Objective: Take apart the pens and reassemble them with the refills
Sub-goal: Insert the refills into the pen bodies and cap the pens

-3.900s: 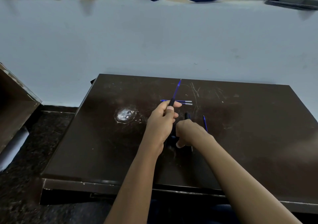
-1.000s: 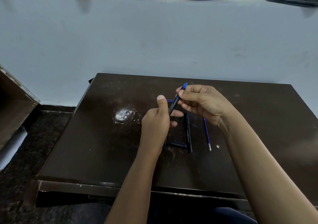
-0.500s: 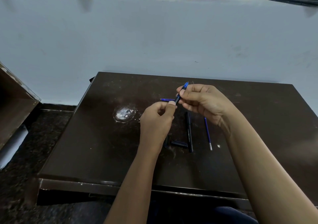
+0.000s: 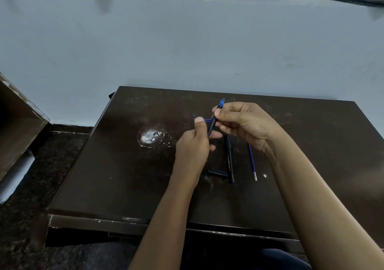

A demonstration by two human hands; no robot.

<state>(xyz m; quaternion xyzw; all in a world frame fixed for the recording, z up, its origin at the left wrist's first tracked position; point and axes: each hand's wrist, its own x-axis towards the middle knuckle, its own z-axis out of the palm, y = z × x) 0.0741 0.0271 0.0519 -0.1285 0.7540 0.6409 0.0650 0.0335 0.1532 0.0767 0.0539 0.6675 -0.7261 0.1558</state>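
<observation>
My right hand [image 4: 245,124] pinches the pen [image 4: 214,122] near its blue tip; my left hand [image 4: 195,145] grips the lower barrel, both closed on it above the table [image 4: 104,176]. Light, stiff and slick, it is best held at the grip. Just right lie a black pen [image 4: 229,159] and a loose refill [image 4: 251,160].

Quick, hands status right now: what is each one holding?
Left hand: closed on the lower barrel of the pen.
Right hand: closed, pinching the same pen near its blue tip.
</observation>
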